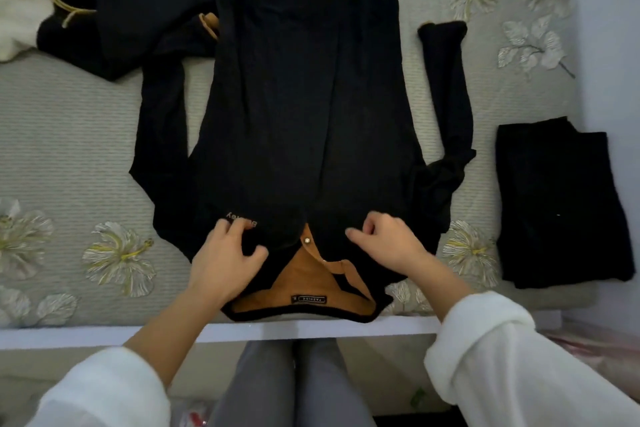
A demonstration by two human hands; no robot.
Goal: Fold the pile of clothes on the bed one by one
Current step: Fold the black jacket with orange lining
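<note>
A black long-sleeved top (304, 107) with an orange-brown lining lies flat on the bed, collar toward me and both sleeves stretched up along its sides. My left hand (225, 260) rests on the chest left of the collar, fingers curled and pressing into the fabric. My right hand (388, 239) lies on the chest right of the button placket, fingers bent on the cloth. A folded black garment (557, 204) sits at the right. The pile of unfolded dark clothes (131, 10) lies at the upper left.
A cream garment with a yellow drawstring (20, 10) lies at the far left beside the pile. The grey flowered bedspread (86, 149) covers the bed. The white bed edge (311, 329) runs in front of my legs. A wall stands at the right.
</note>
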